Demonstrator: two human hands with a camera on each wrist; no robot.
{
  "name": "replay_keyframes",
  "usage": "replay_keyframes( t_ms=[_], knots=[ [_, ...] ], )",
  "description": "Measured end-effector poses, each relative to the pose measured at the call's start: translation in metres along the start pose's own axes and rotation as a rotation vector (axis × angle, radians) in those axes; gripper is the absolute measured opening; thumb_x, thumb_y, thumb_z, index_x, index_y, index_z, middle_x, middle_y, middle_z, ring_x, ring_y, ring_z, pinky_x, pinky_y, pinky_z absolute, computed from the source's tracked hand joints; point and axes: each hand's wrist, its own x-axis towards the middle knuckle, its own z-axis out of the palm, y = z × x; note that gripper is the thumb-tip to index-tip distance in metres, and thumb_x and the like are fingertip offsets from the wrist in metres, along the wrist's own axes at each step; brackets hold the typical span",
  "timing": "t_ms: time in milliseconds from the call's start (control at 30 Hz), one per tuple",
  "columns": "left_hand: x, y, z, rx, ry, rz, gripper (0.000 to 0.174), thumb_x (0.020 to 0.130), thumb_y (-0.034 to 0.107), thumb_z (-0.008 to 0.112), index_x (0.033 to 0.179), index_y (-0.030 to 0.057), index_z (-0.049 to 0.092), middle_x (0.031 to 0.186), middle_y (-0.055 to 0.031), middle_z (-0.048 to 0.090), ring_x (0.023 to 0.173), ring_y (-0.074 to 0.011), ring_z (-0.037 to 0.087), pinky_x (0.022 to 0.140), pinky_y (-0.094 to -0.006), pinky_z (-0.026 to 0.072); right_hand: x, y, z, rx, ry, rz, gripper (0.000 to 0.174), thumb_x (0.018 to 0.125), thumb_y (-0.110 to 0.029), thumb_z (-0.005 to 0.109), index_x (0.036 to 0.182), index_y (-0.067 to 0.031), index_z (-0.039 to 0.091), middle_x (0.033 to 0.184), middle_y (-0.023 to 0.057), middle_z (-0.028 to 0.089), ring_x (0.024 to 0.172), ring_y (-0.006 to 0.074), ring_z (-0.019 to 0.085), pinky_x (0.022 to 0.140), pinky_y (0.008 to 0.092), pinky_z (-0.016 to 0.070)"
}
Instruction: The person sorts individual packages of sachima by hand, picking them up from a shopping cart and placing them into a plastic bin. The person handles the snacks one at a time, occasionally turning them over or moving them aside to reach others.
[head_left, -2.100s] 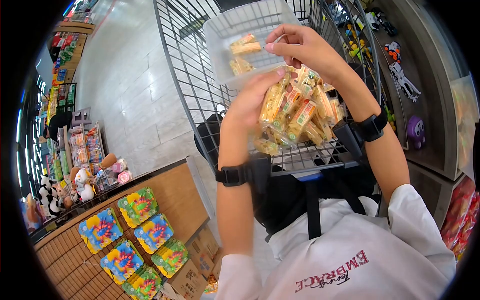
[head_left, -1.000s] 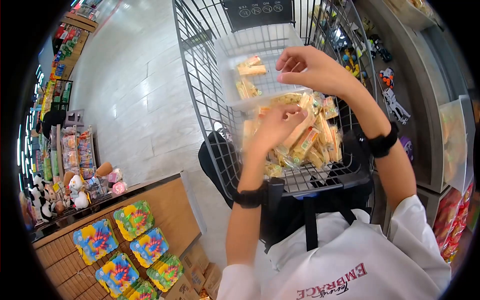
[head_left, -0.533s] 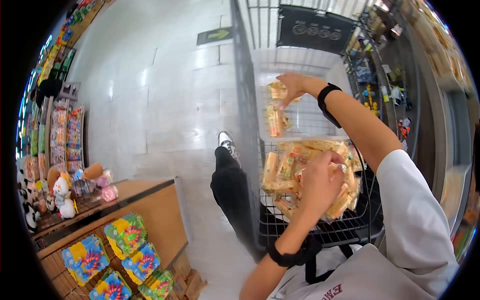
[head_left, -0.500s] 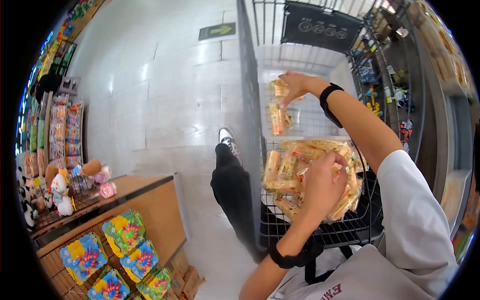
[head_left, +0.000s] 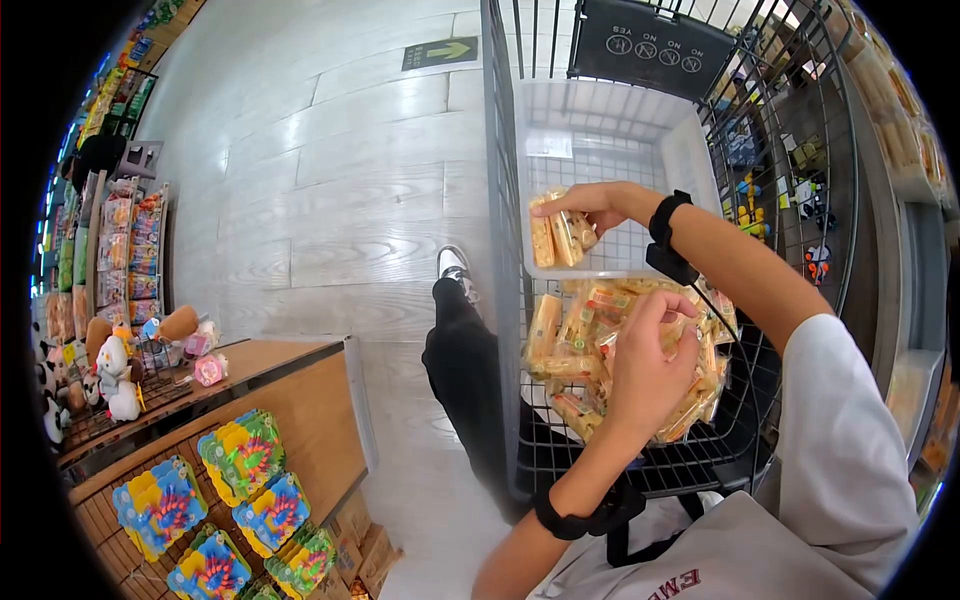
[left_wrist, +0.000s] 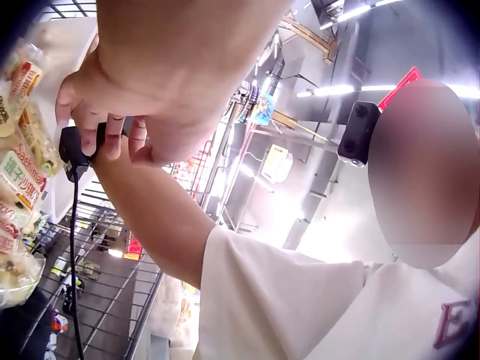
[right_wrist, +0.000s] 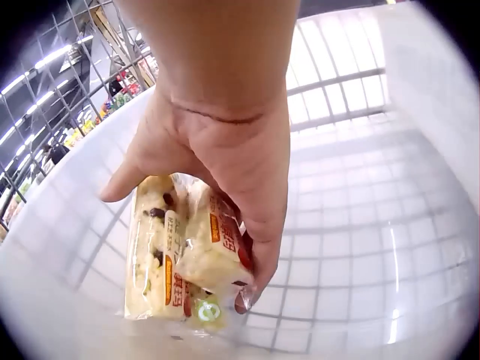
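A shopper's right hand [head_left: 600,203] reaches into a clear plastic bin [head_left: 690,170] at the far end of a wire shopping cart [head_left: 500,330], thumb splayed to the left and fingers curled round a small stack of wrapped snack bars [head_left: 555,235] on the bin's near-left floor. The right wrist view shows that hand [right_wrist: 217,150] gripping the bars [right_wrist: 180,255] against the bin's pale bottom [right_wrist: 420,150]; the rest of the bin floor lies bare to the right and far side.

Nearer, in the cart's basket, a clear bag [head_left: 565,345] bulges with many more of the same bars. The left hand [head_left: 645,365] sits on top of it, fingers bunched and pinching the bag's film; in the left wrist view the curled fingers [left_wrist: 112,142] hang just beside the packets [left_wrist: 19,172].

The bin's near wall stands between bag and stack. A black panel [head_left: 650,40] closes the cart's far end. Left of the cart are a dark trouser leg [head_left: 465,370], grey plank floor [head_left: 330,200] and a wooden stand [head_left: 300,390] with bright toy packs [head_left: 240,480]; toy shelves [head_left: 810,200] crowd the right.
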Motion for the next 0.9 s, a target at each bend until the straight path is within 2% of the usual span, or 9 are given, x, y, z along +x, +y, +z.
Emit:
replay_keyframes(
  t_ms=[33, 133, 267, 333, 467, 600, 700, 800, 900],
  knots=[
    [-0.001, 0.001, 0.000, 0.009, -0.005, 0.017, 0.015, 0.082, -0.001, 0.060, 0.097, -0.0007, 0.057, 0.095, -0.0090, 0.062, 0.091, -0.0190, 0.060, 0.085, -0.0312, 0.0460, 0.005, 0.000, 0.000, 0.037, 0.010, -0.021, 0.071, 0.072, -0.055, 0.079, 0.122, -0.0083, 0.057, 0.120, 0.0091, 0.062, 0.108, 0.0202, 0.061, 0.089, 0.0377, 0.0498],
    [-0.002, 0.002, 0.000, -0.027, -0.003, 0.010, 0.014, 0.084, 0.000, 0.059, 0.097, -0.0001, 0.057, 0.095, -0.0074, 0.061, 0.091, -0.0171, 0.060, 0.084, -0.0304, 0.0458, 0.009, 0.000, 0.003, 0.044, 0.043, -0.076, 0.065, 0.076, -0.049, 0.078, 0.116, -0.0026, 0.057, 0.110, 0.0109, 0.064, 0.099, 0.0205, 0.066, 0.084, 0.0366, 0.0555],
    [0.000, -0.005, -0.001, -0.136, 0.034, -0.052, 0.013, 0.085, 0.000, 0.057, 0.098, 0.0020, 0.056, 0.096, -0.0043, 0.060, 0.090, -0.0135, 0.058, 0.082, -0.0291, 0.0454, 0.017, -0.004, 0.007, 0.178, 0.080, -0.167, 0.055, 0.077, -0.038, 0.079, 0.113, -0.0024, 0.057, 0.107, 0.0110, 0.065, 0.095, 0.0206, 0.067, 0.085, 0.0360, 0.0563],
    [0.000, -0.005, -0.002, -0.169, 0.058, -0.065, 0.013, 0.085, 0.000, 0.057, 0.098, 0.0027, 0.056, 0.096, -0.0033, 0.060, 0.091, -0.0127, 0.057, 0.081, -0.0283, 0.0449, 0.015, -0.003, 0.003, 0.340, -0.048, -0.313, 0.052, 0.076, -0.028, 0.079, 0.115, -0.0014, 0.056, 0.109, 0.0117, 0.064, 0.098, 0.0218, 0.066, 0.089, 0.0370, 0.0552],
    [0.002, -0.001, -0.004, -0.141, 0.137, 0.011, 0.013, 0.086, 0.001, 0.057, 0.099, 0.0042, 0.056, 0.097, -0.0018, 0.059, 0.093, -0.0114, 0.055, 0.081, -0.0267, 0.0433, -0.008, -0.009, 0.000, 0.512, 0.065, -0.402, 0.043, 0.083, -0.027, 0.071, 0.116, -0.0041, 0.057, 0.111, 0.0083, 0.065, 0.101, 0.0197, 0.065, 0.091, 0.0369, 0.0537],
    [0.002, 0.001, -0.003, -0.159, 0.157, -0.018, 0.015, 0.085, 0.001, 0.057, 0.100, 0.0048, 0.055, 0.102, -0.0024, 0.058, 0.097, -0.0122, 0.053, 0.081, -0.0274, 0.0430, -0.019, -0.008, -0.005, 0.668, -0.039, -0.503, 0.053, 0.086, -0.033, 0.069, 0.127, -0.0056, 0.051, 0.121, 0.0114, 0.061, 0.109, 0.0248, 0.062, 0.097, 0.0435, 0.0503],
    [0.004, 0.002, -0.004, -0.064, 0.207, 0.010, 0.024, 0.084, 0.000, 0.057, 0.107, 0.0056, 0.054, 0.111, -0.0062, 0.055, 0.106, -0.0158, 0.050, 0.083, -0.0297, 0.0424, -0.022, -0.011, -0.004, 0.696, -0.112, -0.609, 0.058, 0.087, -0.039, 0.066, 0.132, -0.0050, 0.048, 0.125, 0.0127, 0.059, 0.114, 0.0262, 0.059, 0.100, 0.0459, 0.0475],
    [0.012, 0.008, -0.014, 0.148, 0.368, 0.135, 0.031, 0.083, 0.000, 0.057, 0.113, 0.0056, 0.053, 0.120, -0.0103, 0.051, 0.119, -0.0235, 0.045, 0.096, -0.0362, 0.0391, -0.026, -0.012, -0.007, 0.715, -0.157, -0.667, 0.057, 0.090, -0.043, 0.062, 0.131, -0.0050, 0.049, 0.124, 0.0123, 0.060, 0.113, 0.0257, 0.060, 0.101, 0.0440, 0.0473],
    [0.026, 0.009, -0.031, 0.303, 0.505, 0.256, 0.036, 0.083, 0.003, 0.059, 0.119, 0.0020, 0.051, 0.133, -0.0205, 0.044, 0.137, -0.0366, 0.032, 0.113, -0.0461, 0.0232, -0.034, -0.013, 0.001, 0.716, -0.137, -0.670, 0.056, 0.091, -0.045, 0.060, 0.129, -0.0054, 0.052, 0.122, 0.0114, 0.061, 0.111, 0.0251, 0.061, 0.100, 0.0419, 0.0482]
  ],
)
